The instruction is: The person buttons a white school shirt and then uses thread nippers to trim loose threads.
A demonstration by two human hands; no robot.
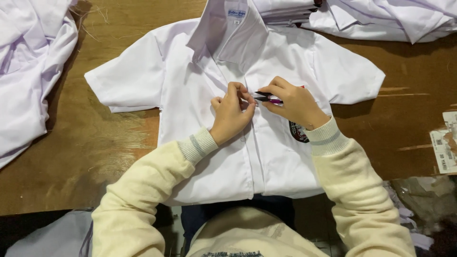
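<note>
Lying under both hands (264,107) — white shirt (200,71)

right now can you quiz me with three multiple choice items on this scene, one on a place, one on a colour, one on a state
1. Where do both hands work?
A. at the front placket of the white short-sleeved shirt
B. on a sleeve hem
C. on the shirt pile at the far edge

2. What colour are the handles of the thread snips?
A. green
B. purple
C. yellow

3. How does the shirt lie?
A. folded in half
B. hanging up
C. spread flat, front up, on the wooden table

Answers:
1 A, the left hand pinches the placket and the right hand meets it there.
2 B, purple shows by the right fingers.
3 C, both sleeves lie out sideways.
</note>
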